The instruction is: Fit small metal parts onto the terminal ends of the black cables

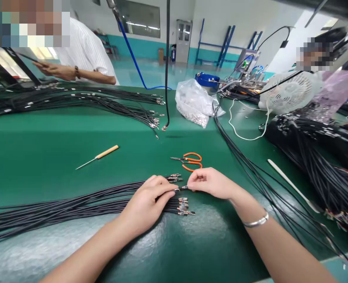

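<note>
On the green tabletop (58,157), near its front edge, a bundle of black cables (58,206) lies stretched from the left edge toward the middle, its metal-tipped ends fanned out between the two hands. The left hand (148,202) rests on top of the bundle's end, fingers curled down over the cables and pinching one cable at its tip. The right hand (212,182) meets it from the right, thumb and forefinger closed on the metal connector (183,188) of that same cable; a silver bangle (256,222) sits on its wrist.

Just behind the hands lie orange-handled snips (191,160). Farther left, an awl with a wooden handle (98,156) lies alone. Toward the far edge, more black cables (73,100) spread across the tabletop, and a clear plastic bag of small metal parts (193,102) sits near the middle. A white fan (288,92) stands at the far right, with a heap of cables (318,157) along the right edge. Another person's hand (54,70) works at the far left corner.
</note>
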Motion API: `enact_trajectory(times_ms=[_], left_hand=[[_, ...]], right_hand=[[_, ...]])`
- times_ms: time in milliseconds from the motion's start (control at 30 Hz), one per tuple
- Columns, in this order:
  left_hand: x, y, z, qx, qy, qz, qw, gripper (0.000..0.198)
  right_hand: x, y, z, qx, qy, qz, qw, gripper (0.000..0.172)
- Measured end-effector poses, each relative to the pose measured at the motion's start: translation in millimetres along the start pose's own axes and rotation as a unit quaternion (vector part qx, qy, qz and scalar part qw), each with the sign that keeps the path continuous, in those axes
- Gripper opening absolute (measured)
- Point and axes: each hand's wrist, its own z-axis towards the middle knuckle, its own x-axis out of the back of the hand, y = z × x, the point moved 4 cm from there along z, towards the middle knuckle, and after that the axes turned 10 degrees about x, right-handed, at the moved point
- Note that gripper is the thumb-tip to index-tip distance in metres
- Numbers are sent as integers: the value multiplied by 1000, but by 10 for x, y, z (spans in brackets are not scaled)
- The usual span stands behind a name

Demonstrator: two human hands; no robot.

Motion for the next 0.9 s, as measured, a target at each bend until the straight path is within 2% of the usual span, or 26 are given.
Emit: enact_trajectory(times_ms=[133, 300, 500, 600, 733, 900], left_hand=[[40, 0, 24, 34, 40, -43, 998, 21], [50, 44, 9, 64, 56, -62, 995, 19], [26, 31, 0, 106, 29, -94, 989, 20], [40, 31, -7, 104, 25, -106, 989, 17], [83, 60, -26, 74, 53, -107, 990, 13], [126, 118, -39, 20, 103, -108, 989, 12]], right_hand=[[-62, 39, -7, -36, 30, 140, 989, 16], [-118, -2, -9, -38, 73, 228, 970, 18], [-133, -110, -52, -6, 80, 224, 971, 18], [-123, -107, -63, -2, 75, 208, 975, 20], [-134, -110, -76, 0, 57, 208, 976, 21], [-152, -192, -97, 57, 64, 164, 983, 18]])
